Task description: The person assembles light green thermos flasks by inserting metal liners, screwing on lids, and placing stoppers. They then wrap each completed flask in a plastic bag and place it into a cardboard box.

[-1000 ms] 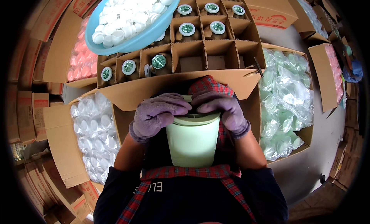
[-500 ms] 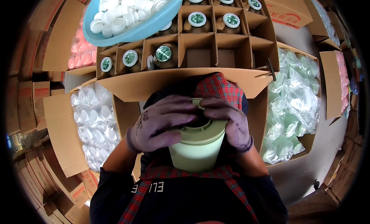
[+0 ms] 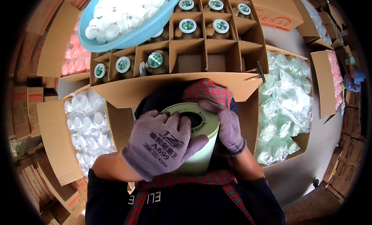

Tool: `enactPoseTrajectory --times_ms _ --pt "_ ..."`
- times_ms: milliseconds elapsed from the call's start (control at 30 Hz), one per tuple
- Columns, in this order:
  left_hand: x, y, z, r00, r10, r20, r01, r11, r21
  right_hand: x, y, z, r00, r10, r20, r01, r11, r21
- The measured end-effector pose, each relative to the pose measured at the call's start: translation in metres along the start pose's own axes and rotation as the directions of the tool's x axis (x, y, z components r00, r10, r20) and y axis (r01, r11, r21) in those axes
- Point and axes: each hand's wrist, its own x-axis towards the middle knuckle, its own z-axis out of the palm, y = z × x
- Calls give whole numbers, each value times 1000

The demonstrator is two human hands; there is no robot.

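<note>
Gloved fingers [image 3: 184,127] clamp a pale green container [image 3: 201,159] just above the plaid apron [image 3: 197,178], the left hand [image 3: 161,145] curled over its rim, the right hand [image 3: 228,126] pressed to its opposite side. Dark printing marks the left hand's glove; white letters cross the navy shirt [image 3: 178,209]; red characters front a carton [image 3: 277,16]. Boxes of bagged pieces flank a divided carton [image 3: 174,84] above a grey floor [image 3: 325,143].

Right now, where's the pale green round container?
In the head view, the pale green container is just below centre, between the person's purple-gloved left hand and right hand, on the near side of the divided brown cardboard carton.
</note>
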Motion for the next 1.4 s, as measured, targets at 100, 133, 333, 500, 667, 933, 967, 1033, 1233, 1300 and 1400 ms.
enactPoseTrajectory --times_ms 100,133,333,500,667,933,967,1033,1233,1300,1400 --pt "10 -57 17 929 307 -205 -362 867 -344 -11 -37 0 971 -235 -40 214 934 -285" --pt "12 -83 57 880 244 -407 -469 574 -671 -11 -50 8 966 -257 35 254 908 -333" --pt "-1 -46 44 984 114 -138 -162 893 -419 -30 -6 24 978 -118 -169 104 990 -91" --pt "17 13 2 985 -137 108 120 981 150 -9 4 2 1000 2 -10 -3 998 -63" --pt "6 -54 19 1000 -2 -6 -2 806 -591 -24 -42 22 980 -172 -102 148 967 -205" --pt "-16 -26 19 996 -85 -13 78 956 -284 -21 1 26 993 -11 -117 11 1000 -7" --pt "-13 -12 8 986 -164 32 167 956 -240 -16 8 26 992 -77 -102 72 996 -50" --pt "-9 7 -1 944 -310 115 325 933 -157 -5 -5 11 984 176 -9 -174 976 135" --pt "24 -91 48 964 109 -243 -236 773 -589 5 -73 11 937 -217 275 330 810 -485" --pt "36 -90 71 909 368 -195 -312 292 -904 2 -70 23 944 -171 283 294 826 -480" --pt "15 -71 56 959 266 -94 -231 550 -802 -3 -47 20 979 -119 166 172 919 -355"
